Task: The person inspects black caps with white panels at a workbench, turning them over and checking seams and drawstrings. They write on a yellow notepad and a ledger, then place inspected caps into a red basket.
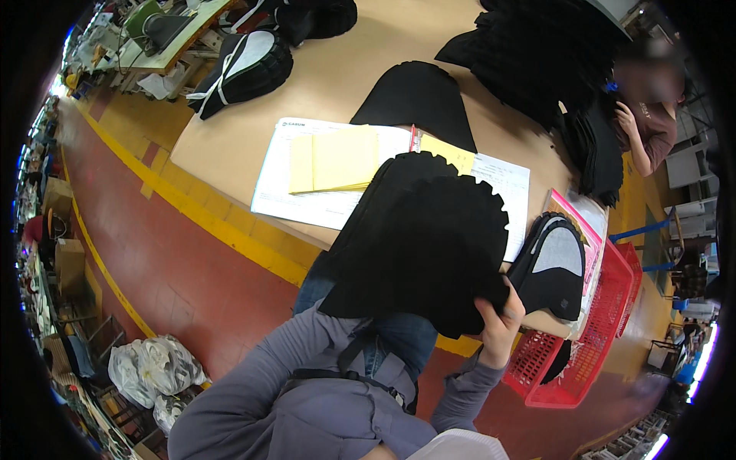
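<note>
The right hand point(500, 320) pinches the lower edge of a stack of black fabric pieces with scalloped edges point(429, 241), held over the lap against the edge of the tan wooden table point(230, 146). The left hand is hidden under the stack, its grip impossible to tell. Yellow paper sheets point(337, 159) lie beyond; a red plastic basket point(590, 345) stands beside.

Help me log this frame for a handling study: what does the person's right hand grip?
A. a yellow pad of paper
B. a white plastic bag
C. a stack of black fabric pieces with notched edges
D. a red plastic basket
C: the right hand pinches the lower edge of the stack of black fabric pieces, whose notched rim shows at the right, while the yellow pad lies untouched on the table.
</note>
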### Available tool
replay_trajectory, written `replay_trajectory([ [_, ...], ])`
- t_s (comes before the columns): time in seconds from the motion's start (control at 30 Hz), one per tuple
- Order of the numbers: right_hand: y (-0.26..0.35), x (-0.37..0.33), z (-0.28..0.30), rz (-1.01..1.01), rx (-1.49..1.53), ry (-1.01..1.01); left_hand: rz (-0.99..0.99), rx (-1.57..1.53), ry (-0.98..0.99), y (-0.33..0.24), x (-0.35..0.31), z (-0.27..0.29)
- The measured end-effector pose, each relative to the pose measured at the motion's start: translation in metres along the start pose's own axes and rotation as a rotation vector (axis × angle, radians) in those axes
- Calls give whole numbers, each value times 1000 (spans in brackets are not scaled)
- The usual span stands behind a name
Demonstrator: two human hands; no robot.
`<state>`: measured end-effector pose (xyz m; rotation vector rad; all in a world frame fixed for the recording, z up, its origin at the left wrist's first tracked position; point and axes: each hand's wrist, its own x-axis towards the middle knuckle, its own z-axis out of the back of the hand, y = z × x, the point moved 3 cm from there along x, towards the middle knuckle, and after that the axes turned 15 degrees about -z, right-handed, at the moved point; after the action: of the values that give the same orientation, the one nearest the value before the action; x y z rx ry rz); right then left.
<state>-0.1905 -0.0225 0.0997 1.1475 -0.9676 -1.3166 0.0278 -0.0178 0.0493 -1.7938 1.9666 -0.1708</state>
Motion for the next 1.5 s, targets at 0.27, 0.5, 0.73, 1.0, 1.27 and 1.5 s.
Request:
replay_trajectory([
  [0.27,-14,-9,19,-210,607,-128,39,-27,4,10,0,0],
  [0.5,-6,-1,-8,-183,282,-292,54,-31,6,12,-4,1],
  [0.73,-10,-21,-5,73,98,-458,60,-20,3,13,-6,2],
  [1.0,-29,-34,16,-38,357,-324,72,-30,1,16,-9,2],
  [1.27,-32,-32,70,183,866,346,83,-61,6,24,-8,1],
  [1.5,-28,-17,24,-171,14,-105,146,-106,-16,47,-15,1],
])
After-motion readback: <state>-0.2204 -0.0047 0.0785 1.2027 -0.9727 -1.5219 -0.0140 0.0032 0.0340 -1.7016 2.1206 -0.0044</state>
